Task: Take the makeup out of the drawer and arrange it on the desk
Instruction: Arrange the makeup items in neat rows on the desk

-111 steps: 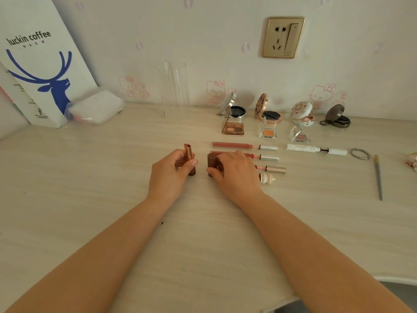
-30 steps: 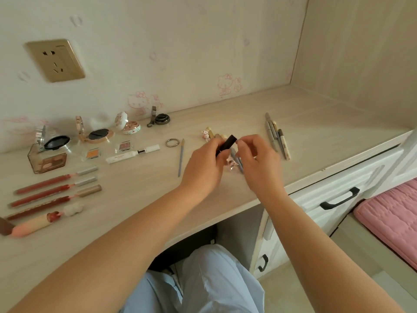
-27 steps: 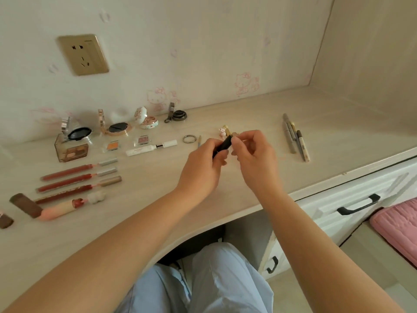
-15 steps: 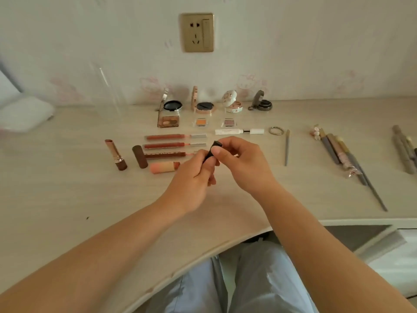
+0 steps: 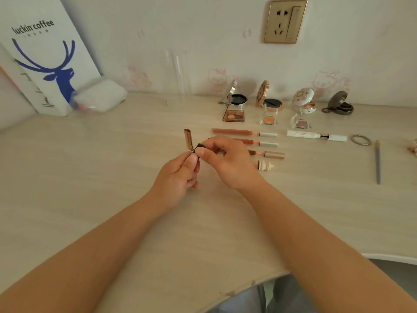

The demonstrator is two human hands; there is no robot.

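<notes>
A pale wooden desk (image 5: 90,199) stands against a light wall (image 5: 180,30) with faint pink cat pictures. A gold wall socket (image 5: 285,21) sits high up. Soft daylight.

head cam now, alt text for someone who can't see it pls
Both hands, left hand and right hand, pinch a small dark tube over a pale wooden desk. Behind lie a rose-gold lipstick, lip gloss tubes and open compacts.
</notes>
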